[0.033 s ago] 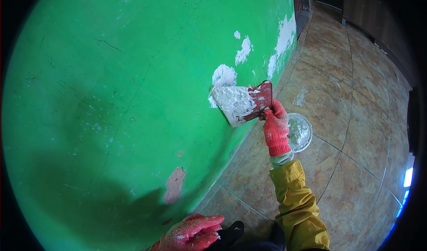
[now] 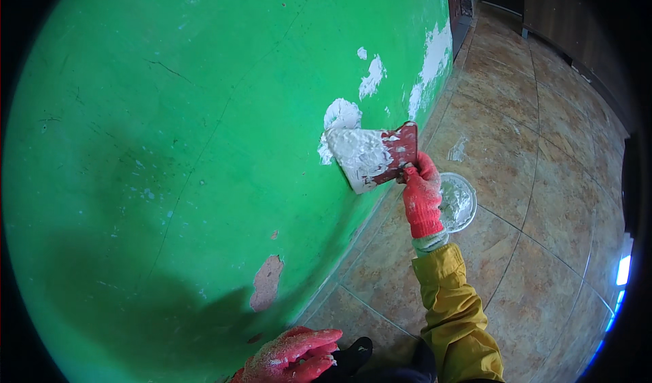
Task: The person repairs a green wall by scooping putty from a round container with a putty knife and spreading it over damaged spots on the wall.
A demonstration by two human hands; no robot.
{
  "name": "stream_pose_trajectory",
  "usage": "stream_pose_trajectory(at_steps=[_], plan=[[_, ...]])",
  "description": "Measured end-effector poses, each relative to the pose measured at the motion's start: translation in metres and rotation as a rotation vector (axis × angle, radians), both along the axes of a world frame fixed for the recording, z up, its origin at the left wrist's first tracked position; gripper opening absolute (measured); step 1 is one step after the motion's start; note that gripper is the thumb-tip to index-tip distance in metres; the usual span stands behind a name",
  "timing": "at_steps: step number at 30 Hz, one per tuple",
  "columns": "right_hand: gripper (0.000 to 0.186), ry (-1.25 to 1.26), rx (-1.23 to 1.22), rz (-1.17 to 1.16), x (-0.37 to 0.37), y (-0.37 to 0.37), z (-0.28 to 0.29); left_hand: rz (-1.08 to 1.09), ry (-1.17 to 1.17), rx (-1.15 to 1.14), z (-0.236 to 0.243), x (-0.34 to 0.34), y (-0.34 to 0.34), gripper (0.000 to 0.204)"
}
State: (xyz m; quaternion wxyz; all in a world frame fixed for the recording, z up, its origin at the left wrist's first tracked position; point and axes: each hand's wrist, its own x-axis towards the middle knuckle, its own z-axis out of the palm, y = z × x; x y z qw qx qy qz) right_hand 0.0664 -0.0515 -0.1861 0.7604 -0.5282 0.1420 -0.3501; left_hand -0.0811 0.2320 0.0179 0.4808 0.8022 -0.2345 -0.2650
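Observation:
My right hand (image 2: 422, 194), in a red glove, is closed on a wide dark-red putty knife (image 2: 402, 145). Thick white putty coats much of its blade, whose far edge lies at the green wall (image 2: 224, 132). A round white putty patch (image 2: 343, 114) shows just beyond the blade, and more putty peeks out at its left edge. Low in the picture, my left hand (image 2: 292, 357) is held in front of the wall in a putty-smeared red glove, fingers loosely apart and nothing visible in them.
A round tub (image 2: 458, 202) of white putty stands on the brown tiled floor (image 2: 499, 145), partly behind my right hand. More white patches (image 2: 431, 57) mark the wall farther along. Nearer me is a bare chipped spot (image 2: 266, 283). Dark furniture (image 2: 577, 30) stands at the far right.
The putty knife has shifted very slightly to the right, uncovering a little more putty at its left edge. My left hand has not visibly moved.

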Motion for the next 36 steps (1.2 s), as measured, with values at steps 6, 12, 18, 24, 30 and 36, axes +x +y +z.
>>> stream_pose_trajectory(at_steps=[6, 12, 18, 24, 30, 36], plan=[[0.024, -0.029, 0.198, 0.013, -0.007, -0.002, -0.003, 0.029, -0.003, -0.025, -0.001, 0.001, -0.001, 0.03], [0.024, -0.043, 0.093, 0.096, -0.002, 0.006, 0.007, 0.025, 0.04, 0.0, -0.002, 0.001, -0.002, 0.031], [0.027, -0.004, 0.208, 0.019, -0.002, -0.004, -0.001, 0.028, 0.055, 0.001, -0.003, 0.002, -0.001, 0.031], [0.026, -0.012, 0.249, 0.056, -0.006, 0.005, 0.0, 0.022, 0.041, -0.023, -0.004, 0.001, 0.0, 0.03], [0.026, -0.008, 0.201, 0.042, 0.007, 0.004, 0.005, -0.02, 0.019, 0.001, -0.004, 0.002, -0.002, 0.03], [0.023, -0.02, 0.33, 0.0, -0.017, 0.002, 0.003, -0.024, 0.016, -0.019, -0.002, 0.003, -0.001, 0.03]])
